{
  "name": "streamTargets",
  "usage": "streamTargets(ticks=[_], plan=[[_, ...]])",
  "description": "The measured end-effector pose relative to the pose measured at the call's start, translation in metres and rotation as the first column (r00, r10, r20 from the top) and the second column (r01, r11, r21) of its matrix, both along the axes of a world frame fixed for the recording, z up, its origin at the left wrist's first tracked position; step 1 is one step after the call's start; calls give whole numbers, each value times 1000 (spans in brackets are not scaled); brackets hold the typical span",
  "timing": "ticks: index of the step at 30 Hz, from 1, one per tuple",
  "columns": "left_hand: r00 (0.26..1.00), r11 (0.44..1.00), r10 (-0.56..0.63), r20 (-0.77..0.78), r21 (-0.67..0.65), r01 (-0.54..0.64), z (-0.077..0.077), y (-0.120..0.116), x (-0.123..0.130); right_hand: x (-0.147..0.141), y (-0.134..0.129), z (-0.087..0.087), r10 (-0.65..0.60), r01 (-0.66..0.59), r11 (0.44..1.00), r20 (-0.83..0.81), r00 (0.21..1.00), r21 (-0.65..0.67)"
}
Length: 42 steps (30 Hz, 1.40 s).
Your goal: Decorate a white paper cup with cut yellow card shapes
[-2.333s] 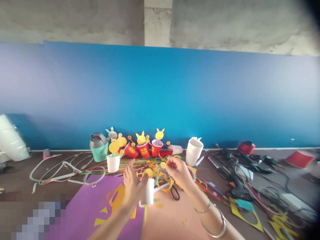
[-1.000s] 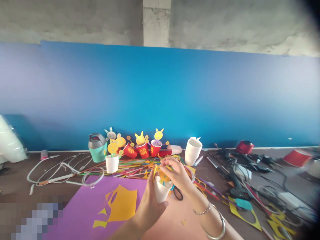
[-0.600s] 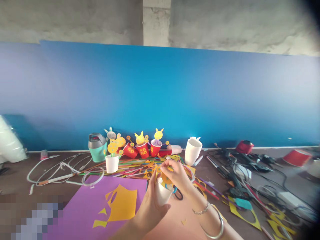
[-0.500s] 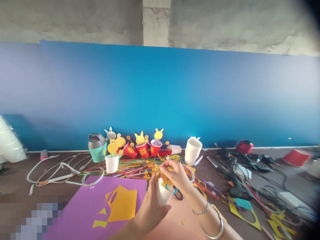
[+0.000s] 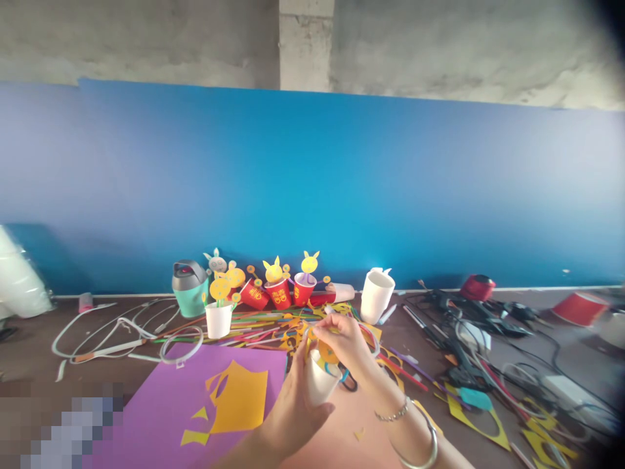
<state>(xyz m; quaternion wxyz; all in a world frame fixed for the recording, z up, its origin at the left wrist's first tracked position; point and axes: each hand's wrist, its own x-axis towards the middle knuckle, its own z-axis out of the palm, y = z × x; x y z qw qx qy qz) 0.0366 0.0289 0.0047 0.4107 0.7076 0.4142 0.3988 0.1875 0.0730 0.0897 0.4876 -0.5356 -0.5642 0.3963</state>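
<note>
A white paper cup is held in my left hand, thumb on its near side and fingers along its left. Above the cup's rim, my right hand pinches a small yellow-orange paper piece. An orange paper disc stands at the cup's mouth beneath my right fingers, partly hidden by them. A blue strip shows at the rim, with dark-handled scissors just to the right.
Purple sheet with yellow scraps lies left. Behind are coloured stems, a decorated white cup, red cups, a teal container and white cups. Cables and yellow cutouts lie right.
My right hand has shifted very slightly downward and to the right. The orange disc shows a little more at the cup's mouth. My left hand still holds the cup.
</note>
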Motion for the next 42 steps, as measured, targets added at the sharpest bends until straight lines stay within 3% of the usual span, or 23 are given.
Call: streamTargets(ticks=[6,18,24,29,38,42], plan=[[1000,1000,-15,-1,1,15,-4,1,-1,-2,0,-3,-24,24,1000,-24,999,-14],[998,999,-49,36,5,49,-7,2,-2,-3,-2,0,-31,27,998,77,997,52],[997,998,-57,57,2,57,-4,2,-1,-4,-2,-4,27,-26,999,-47,999,29],[998,998,-52,43,-31,54,-2,0,-1,-2,-2,-6,51,-49,998,-53,997,32],[997,998,-54,60,-34,56,-2,1,-1,9,1,2,93,-96,995,137,986,15],[999,999,-17,34,-46,18,-4,-1,0,9,-2,8,162,-158,987,121,979,-40]])
